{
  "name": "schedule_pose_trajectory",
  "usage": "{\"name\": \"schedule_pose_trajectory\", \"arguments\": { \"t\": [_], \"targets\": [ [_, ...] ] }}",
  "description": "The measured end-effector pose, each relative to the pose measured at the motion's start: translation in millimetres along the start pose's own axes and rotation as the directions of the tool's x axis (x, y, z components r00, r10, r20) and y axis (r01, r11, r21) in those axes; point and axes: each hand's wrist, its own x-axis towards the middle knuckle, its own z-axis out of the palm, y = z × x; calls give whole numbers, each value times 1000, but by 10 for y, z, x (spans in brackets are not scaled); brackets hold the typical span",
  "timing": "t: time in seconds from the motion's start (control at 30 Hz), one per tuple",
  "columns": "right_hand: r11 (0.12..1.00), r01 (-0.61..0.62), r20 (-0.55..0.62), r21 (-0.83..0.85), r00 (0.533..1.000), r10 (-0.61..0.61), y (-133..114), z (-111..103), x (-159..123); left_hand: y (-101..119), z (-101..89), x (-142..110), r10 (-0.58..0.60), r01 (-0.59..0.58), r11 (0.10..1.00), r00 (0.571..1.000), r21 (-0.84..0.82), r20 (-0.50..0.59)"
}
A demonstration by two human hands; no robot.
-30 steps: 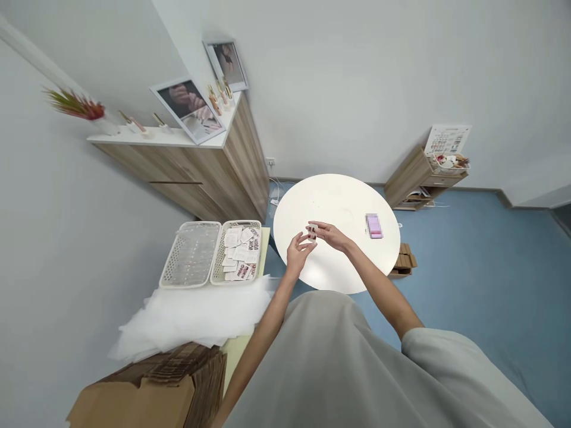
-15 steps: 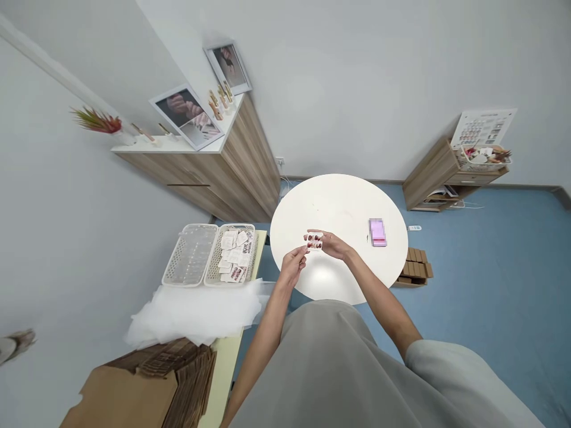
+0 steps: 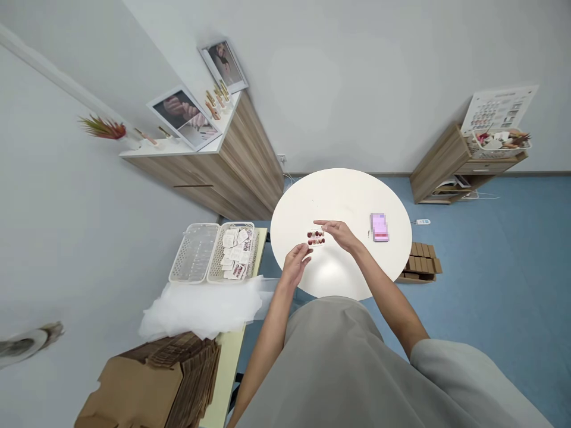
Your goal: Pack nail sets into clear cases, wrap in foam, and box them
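Note:
A small card of press-on nails [image 3: 316,238], with two rows of dark red and pale nails, is between my hands over the round white table [image 3: 343,190]. My left hand [image 3: 295,264] has its fingertips at the card's lower left corner, gripping it there; its thumb shows lower down. At the upper right corner, my right hand [image 3: 341,235] holds the card between thumb and fingers, with one finger stretched along the far edge. A phone with a pinkish, blurred screen [image 3: 379,227] lies on the table to the right.
Left of the table, a side bench [image 3: 232,356] carries a white basket of nail cards [image 3: 214,261], an open clear-lidded basket [image 3: 194,252], white wrapping sheets [image 3: 200,309] and flattened cardboard boxes [image 3: 134,386]. A carton of small boxes [image 3: 419,261] stands on the floor at right.
The view has shifted slightly. My right hand has drawn back from behind the card to its upper right corner, and the nails show more fully. My left hand stays at the lower left corner.

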Motion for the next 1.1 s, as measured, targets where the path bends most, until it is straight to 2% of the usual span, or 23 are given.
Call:
{"name": "schedule_pose_trajectory", "arguments": {
  "t": [0.07,0.13,0.23,0.3,0.4,0.47,0.53,0.63,0.73,0.83,0.97,1.1],
  "targets": [
    [998,-16,25,60,1000,14,-61,35,-36,7,37,-28,-77,103,986,979,-132,189],
    [992,-38,60,123,998,31,-96,82,-60,26,80,-65,-101,169,968,939,-186,328],
    [985,-56,112,164,993,38,-101,147,-60,69,125,-111,-103,176,971,921,-164,376],
    [990,-49,112,129,993,35,-94,174,-45,105,130,-125,-91,142,982,932,-122,351],
    [1000,11,-31,-10,999,-12,-108,206,-31,157,106,-121,-49,65,997,963,-50,265],
    [992,39,-147,-118,988,-57,-140,244,-44,175,81,-106,6,-9,1000,990,18,143],
    [975,46,-183,-218,979,-87,-175,310,-76,175,57,-88,104,-102,988,995,118,-10],
    [928,72,-146,-366,980,-134,-187,443,-127,146,35,-83,271,-221,932,951,287,-150],
    [886,71,-154,-458,975,-158,-130,548,-139,111,21,-128,389,-299,867,906,399,-167],
    [879,40,-192,-475,970,-147,-57,573,-101,98,-3,-194,466,-362,824,871,436,-156],
    [931,2,-212,-365,974,-85,-56,513,-34,142,-72,-223,453,-370,867,865,334,-217],
    [958,-13,-140,-285,990,-28,-162,457,-32,240,-170,-203,321,-276,939,918,204,-234]
  ]
}}
